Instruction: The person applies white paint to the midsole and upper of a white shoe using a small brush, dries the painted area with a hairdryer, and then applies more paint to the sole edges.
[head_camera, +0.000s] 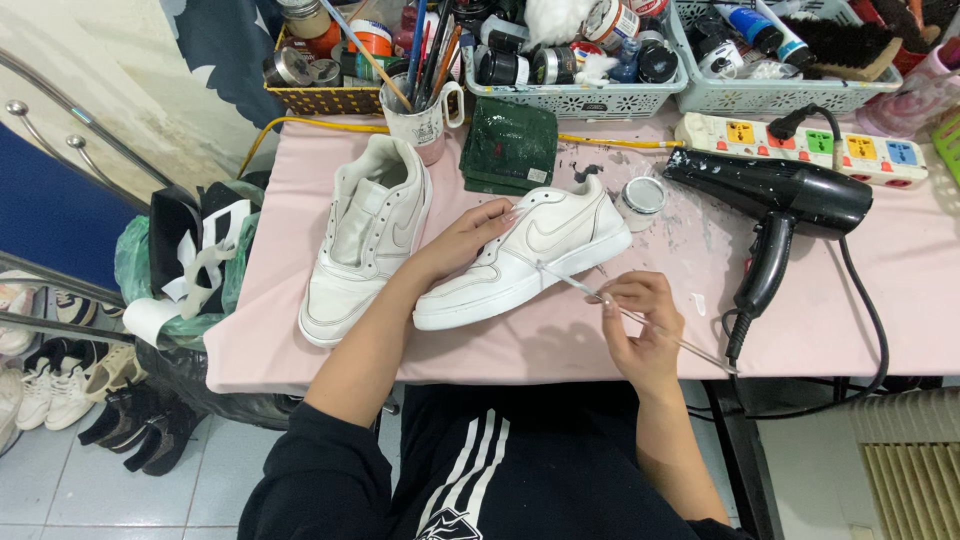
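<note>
Steadying the white sneaker (520, 260) near the table's (900, 300) front edge, the left hand (462, 243) has fingers closed on it; the right hand (640, 320) pinches a thin brush (580, 287).

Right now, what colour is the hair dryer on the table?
Black, flecked with pale paint spots; the head view shows the hair dryer plainly.

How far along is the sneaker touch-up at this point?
Done: both shoes are unlaced, and a small paint pot stands open. In hand: the left hand steadies the right-side sneaker while the right hand touches a thin brush to its side. Left, probably: the other sneaker lies untouched beside it.
</note>
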